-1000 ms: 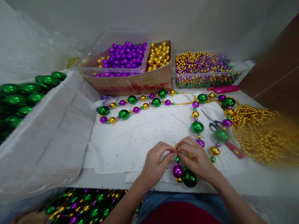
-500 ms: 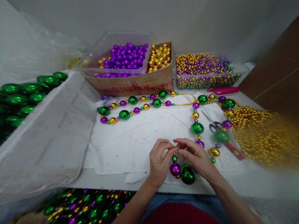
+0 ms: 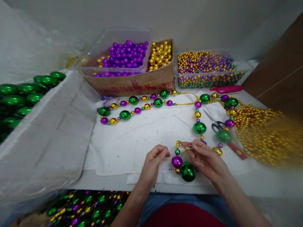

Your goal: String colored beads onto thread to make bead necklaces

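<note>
My left hand is closed in a pinch over the white cloth, left of a short bead loop. What its fingertips hold is too fine to make out. My right hand pinches a thin pale thread by the small gold beads at the loop's top. Below these hang a small green bead, a purple bead and a large green bead, resting at the cloth's front. My right hand partly hides the bead strand behind it.
Scissors and a needle-like rod lie on the cloth. A finished-looking necklace stretches behind. Bead bins, a carton and gold bead chains surround it. A foam box stands left.
My hands have drawn apart, the left moving left and away from the beads. The gold beads at the loop's top are now uncovered. The view has shifted slightly.
</note>
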A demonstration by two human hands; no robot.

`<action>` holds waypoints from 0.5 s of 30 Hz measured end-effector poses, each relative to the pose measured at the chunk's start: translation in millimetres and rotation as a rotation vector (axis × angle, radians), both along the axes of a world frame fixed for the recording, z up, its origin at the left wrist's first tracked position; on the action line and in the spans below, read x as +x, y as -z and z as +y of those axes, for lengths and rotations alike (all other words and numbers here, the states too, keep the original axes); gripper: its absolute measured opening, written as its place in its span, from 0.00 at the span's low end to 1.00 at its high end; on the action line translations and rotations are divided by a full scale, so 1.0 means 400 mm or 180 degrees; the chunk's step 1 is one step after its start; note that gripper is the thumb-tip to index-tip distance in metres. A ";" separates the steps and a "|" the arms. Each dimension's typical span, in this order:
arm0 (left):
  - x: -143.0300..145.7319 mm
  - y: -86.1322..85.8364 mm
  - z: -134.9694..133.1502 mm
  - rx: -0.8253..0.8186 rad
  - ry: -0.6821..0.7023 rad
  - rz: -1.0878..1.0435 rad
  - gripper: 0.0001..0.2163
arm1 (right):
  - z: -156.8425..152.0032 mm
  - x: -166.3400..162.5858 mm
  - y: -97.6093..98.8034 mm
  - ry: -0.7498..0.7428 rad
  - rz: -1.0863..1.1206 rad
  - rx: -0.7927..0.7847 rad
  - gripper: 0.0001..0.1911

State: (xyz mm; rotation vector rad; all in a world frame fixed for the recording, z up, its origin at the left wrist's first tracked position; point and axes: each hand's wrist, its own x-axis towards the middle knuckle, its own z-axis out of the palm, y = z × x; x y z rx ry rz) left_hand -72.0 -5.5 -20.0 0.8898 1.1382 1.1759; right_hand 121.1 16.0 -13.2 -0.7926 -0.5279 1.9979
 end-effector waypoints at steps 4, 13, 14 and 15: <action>0.007 -0.011 -0.005 -0.0724 0.0421 -0.1781 0.08 | -0.014 -0.023 -0.003 -0.0078 0.0411 -0.0058 0.09; 0.024 -0.044 -0.008 -0.0594 0.0046 -0.2004 0.10 | -0.019 -0.021 -0.023 0.0015 -0.0189 0.0426 0.08; 0.024 -0.048 -0.009 -0.0582 0.0059 -0.2075 0.10 | -0.020 -0.020 -0.025 0.0007 -0.0178 0.0409 0.08; 0.023 -0.051 -0.008 -0.0600 0.0066 -0.2148 0.11 | -0.020 -0.020 -0.027 -0.0004 -0.0169 0.0397 0.08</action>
